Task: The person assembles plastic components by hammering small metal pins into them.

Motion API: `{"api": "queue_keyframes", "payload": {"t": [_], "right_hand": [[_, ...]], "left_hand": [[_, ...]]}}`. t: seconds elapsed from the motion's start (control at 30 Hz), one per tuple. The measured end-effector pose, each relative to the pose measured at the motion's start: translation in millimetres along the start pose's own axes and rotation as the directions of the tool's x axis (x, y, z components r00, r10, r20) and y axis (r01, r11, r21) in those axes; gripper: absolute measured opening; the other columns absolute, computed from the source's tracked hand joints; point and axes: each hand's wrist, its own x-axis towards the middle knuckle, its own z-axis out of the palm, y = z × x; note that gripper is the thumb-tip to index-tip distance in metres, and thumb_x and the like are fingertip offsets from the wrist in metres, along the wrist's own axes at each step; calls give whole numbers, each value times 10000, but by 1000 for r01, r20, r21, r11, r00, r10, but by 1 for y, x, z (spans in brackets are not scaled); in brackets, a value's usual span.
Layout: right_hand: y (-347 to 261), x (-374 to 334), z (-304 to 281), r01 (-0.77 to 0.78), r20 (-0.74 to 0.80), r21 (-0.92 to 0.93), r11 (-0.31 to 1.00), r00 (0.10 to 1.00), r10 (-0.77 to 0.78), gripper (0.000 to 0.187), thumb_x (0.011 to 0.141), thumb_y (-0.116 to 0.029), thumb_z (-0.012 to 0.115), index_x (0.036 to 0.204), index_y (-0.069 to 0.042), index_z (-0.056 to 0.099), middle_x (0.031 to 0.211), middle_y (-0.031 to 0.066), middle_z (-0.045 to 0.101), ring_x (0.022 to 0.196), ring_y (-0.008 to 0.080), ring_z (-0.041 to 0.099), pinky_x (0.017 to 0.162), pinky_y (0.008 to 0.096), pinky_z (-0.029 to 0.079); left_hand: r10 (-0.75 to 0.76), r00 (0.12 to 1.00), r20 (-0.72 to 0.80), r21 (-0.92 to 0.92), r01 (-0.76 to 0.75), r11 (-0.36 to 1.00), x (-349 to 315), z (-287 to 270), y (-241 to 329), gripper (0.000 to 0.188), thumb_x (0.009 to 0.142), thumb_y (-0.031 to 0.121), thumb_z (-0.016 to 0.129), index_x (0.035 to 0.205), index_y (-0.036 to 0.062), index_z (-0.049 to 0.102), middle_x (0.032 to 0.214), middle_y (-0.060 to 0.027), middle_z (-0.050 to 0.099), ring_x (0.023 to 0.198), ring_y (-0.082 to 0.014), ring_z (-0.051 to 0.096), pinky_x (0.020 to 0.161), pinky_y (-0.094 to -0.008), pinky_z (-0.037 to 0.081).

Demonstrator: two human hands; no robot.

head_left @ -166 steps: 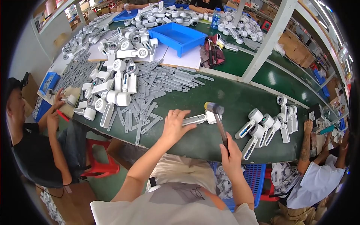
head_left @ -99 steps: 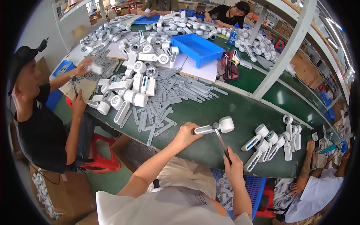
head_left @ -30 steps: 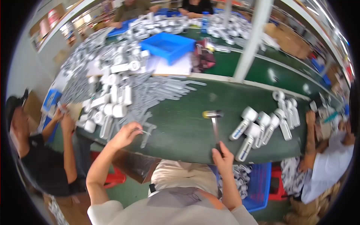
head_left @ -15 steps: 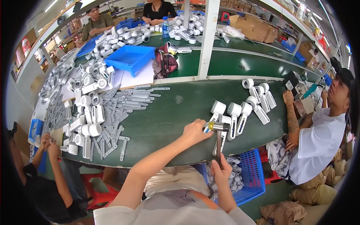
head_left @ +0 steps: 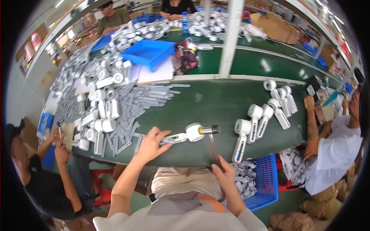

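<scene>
A white device with a round, drum-shaped head and a slim handle [head_left: 194,133] lay at the near middle of the green tabletop [head_left: 208,96], in front of the person, its head to the right and its handle pointing left. A hammer with a yellow face and a shiny metal head [head_left: 210,130] overlapped the right edge of the drum; whether the two touched could not be told. The right hand [head_left: 225,174] had its fingers closed round the hammer's dark grip. The left hand [head_left: 149,147] was at the handle's free end, thumb and forefinger parted on either side of it; whether they gripped it could not be made out.

To the right, several more white devices [head_left: 241,143] lay in a loose slanting row. On the left were a scattered pile of flat grey strips [head_left: 150,96] and, beside it, a heap of similar white devices [head_left: 104,125]. Beyond the strips sat a shallow blue plastic tray [head_left: 150,54]. Below the table's near edge stood a blue slatted plastic basket [head_left: 269,179] holding whitish parts. A co-worker in black [head_left: 50,190] sat at left, another in white [head_left: 327,158] at right.
</scene>
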Motion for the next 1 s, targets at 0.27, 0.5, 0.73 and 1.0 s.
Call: {"api": "queue_keyframes", "payload": {"t": [0.27, 0.5, 0.73, 1.0], "right_hand": [[3, 0, 6, 58, 28, -102, 993, 998, -56, 412, 846, -36, 660, 1248, -9, 574, 714, -33, 531, 616, 27, 453, 551, 189, 380], [0, -3, 11, 74, 50, -105, 992, 996, -69, 420, 869, 37, 594, 1283, 19, 527, 645, -18, 519, 483, 38, 433, 434, 193, 335], [-10, 0, 13, 158, 127, -293, 943, 984, -126, 407, 860, -12, 633, 1255, 29, 544, 667, -25, 532, 533, 42, 478, 483, 203, 387], [-41, 17, 27, 344, 227, -652, 675, 939, -259, 410, 846, -40, 641, 1242, 2, 545, 897, 196, 631, 748, 317, 617, 675, 359, 490]], "left_hand": [[-93, 955, -281, 36, 107, 994, 1, 31, 14, 283, 817, 150, 669, 1099, 148, 692, 801, -76, 466, 742, -255, 515, 663, -382, 429], [-103, 946, -308, 35, 119, 992, -1, 39, 22, 235, 820, 180, 674, 1051, 185, 715, 804, -65, 469, 745, -231, 524, 646, -371, 422], [-64, 958, -279, 50, 81, 995, -3, 36, 24, 231, 812, 211, 681, 1036, 180, 728, 840, -50, 467, 803, -216, 516, 664, -359, 411], [-105, 945, -310, 33, 121, 992, 3, 40, 17, 216, 770, 235, 722, 983, 205, 746, 899, -10, 543, 888, -223, 499, 772, -375, 373]]}}
